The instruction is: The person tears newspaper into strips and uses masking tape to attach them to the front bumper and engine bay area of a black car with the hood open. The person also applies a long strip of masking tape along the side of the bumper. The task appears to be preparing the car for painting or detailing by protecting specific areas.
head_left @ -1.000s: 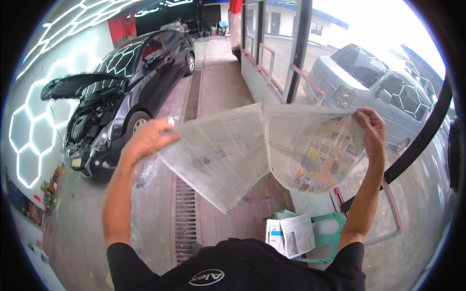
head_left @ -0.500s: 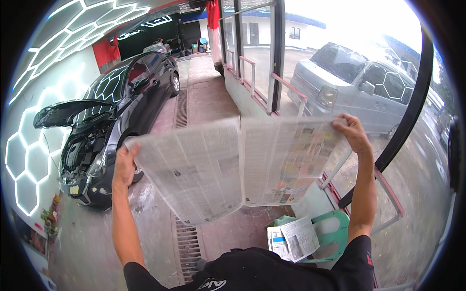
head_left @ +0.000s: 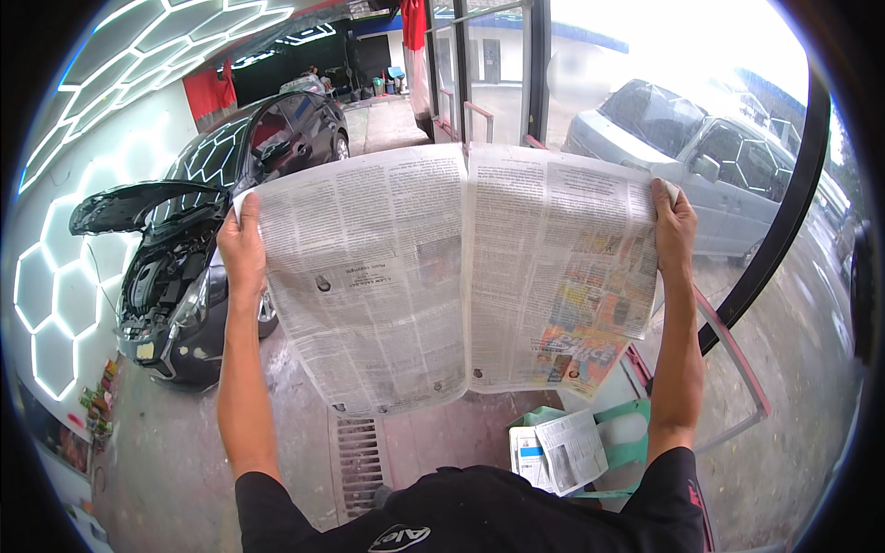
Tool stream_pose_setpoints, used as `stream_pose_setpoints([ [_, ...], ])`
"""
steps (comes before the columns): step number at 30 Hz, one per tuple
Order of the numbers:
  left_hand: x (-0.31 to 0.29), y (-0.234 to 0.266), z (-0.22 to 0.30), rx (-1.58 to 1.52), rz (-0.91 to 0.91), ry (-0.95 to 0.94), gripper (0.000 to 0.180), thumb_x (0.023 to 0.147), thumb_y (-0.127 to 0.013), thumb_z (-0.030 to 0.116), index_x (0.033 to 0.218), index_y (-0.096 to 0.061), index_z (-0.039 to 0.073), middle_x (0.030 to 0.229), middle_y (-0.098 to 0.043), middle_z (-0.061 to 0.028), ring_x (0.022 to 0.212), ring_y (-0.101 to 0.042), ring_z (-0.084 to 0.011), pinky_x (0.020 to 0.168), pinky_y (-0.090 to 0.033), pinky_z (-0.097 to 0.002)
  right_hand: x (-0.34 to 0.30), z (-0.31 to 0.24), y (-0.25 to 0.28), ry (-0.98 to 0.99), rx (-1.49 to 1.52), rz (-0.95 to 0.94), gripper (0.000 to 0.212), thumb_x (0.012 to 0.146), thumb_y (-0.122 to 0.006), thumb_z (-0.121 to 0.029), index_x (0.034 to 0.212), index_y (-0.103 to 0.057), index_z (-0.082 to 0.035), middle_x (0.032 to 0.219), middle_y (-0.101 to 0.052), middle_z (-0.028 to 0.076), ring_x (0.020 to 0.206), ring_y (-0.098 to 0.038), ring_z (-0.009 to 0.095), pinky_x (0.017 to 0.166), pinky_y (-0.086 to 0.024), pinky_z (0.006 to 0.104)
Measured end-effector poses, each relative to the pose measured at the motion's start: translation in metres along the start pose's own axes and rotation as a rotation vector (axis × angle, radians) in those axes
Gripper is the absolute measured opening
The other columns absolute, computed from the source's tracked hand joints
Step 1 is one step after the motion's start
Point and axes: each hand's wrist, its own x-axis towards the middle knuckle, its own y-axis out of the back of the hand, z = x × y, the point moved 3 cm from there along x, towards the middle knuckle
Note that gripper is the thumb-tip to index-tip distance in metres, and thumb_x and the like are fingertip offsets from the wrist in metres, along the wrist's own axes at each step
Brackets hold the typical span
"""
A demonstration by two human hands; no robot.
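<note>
Ahead and mostly left of the green chair [head_left: 629,408], the open newspaper [head_left: 442,276] hangs between the left hand [head_left: 242,251] and the right hand [head_left: 676,230], each pinching a side edge near the top, so a hard outward pull could tear its thin fold.

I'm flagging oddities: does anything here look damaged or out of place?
Yes: pale patches on the front bumper of the dark car, at the left, break up its dark finish; whether damage or repair, I can't tell. The newspaper shows no obvious tear.
</note>
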Motion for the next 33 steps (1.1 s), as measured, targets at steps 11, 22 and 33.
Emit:
stream_pose_setpoints([
  [11, -0.002, 0.007, -0.107, 0.079, 0.139, 0.176, 0.05, 0.114, -0.067, 0.043, 0.126, -0.076, -0.005, 0.113, -0.077, -0.0109, 0.102, -0.068, -0.0179, 0.092, -0.054, -0.0369, -0.039, 0.108, 0.063, -0.155, -0.109, 0.286, 0.038, 0.111, -0.074, -0.037, 0.118, -0.078, 0.0, 0.101, -0.075, 0.003, 0.09, -0.062, 0.011, 0.081, -0.051, 0.0279],
  [22, -0.031, 0.193, -0.296, 0.407, 0.4, 0.496, 0.071, 0.105, -0.076, 0.048, 0.136, -0.069, -0.015, 0.132, -0.075, -0.0279, 0.111, -0.078, -0.0371, 0.094, -0.065, -0.0469, -0.184, 0.269, 0.265, -0.468, -0.477, 0.626, 0.047, 0.108, -0.073, -0.033, 0.124, -0.07, 0.011, 0.109, -0.078, 0.019, 0.096, -0.072, 0.026, 0.09, -0.057, 0.0413],
  [33, -0.167, 0.388, -0.238, 0.828, 1.036, 0.692, 0.08, 0.103, -0.074, 0.054, 0.129, -0.067, -0.021, 0.133, -0.073, -0.0327, 0.118, -0.075, -0.0437, 0.095, -0.065, -0.0479, -0.404, 0.222, 0.4, -0.497, -1.222, 1.044, 0.026, 0.112, -0.055, -0.017, 0.127, -0.073, -0.006, 0.131, -0.075, 0.026, 0.12, -0.072, 0.046, 0.099, -0.056, 0.0552],
])
